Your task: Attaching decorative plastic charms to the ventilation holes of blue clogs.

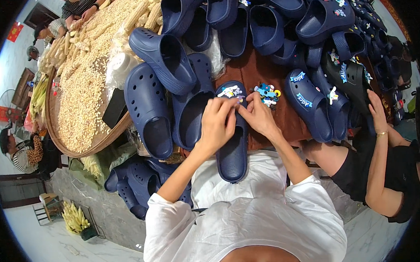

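Note:
A navy clog (232, 160) lies in front of me, its toe on the brown cloth and its heel over my lap. White figure charms (230, 91) sit on its toe. My left hand (217, 121) grips the clog's upper with bent fingers. My right hand (258, 115) pinches at the same spot, around a small purplish charm (240, 99) mostly hidden by the fingertips. Just beyond the right hand lies a small heap of blue, yellow and white charms (267, 94). To the right rests a navy clog with blue lettered charms (307, 101).
Plain navy clogs (146, 110) crowd the left, with more heaped at the far side (275, 25). A round woven tray of corn kernels (79, 153) stands at the left. At my right, another person's hand (378, 109) touches a black clog (346, 80). Other people sit at far left.

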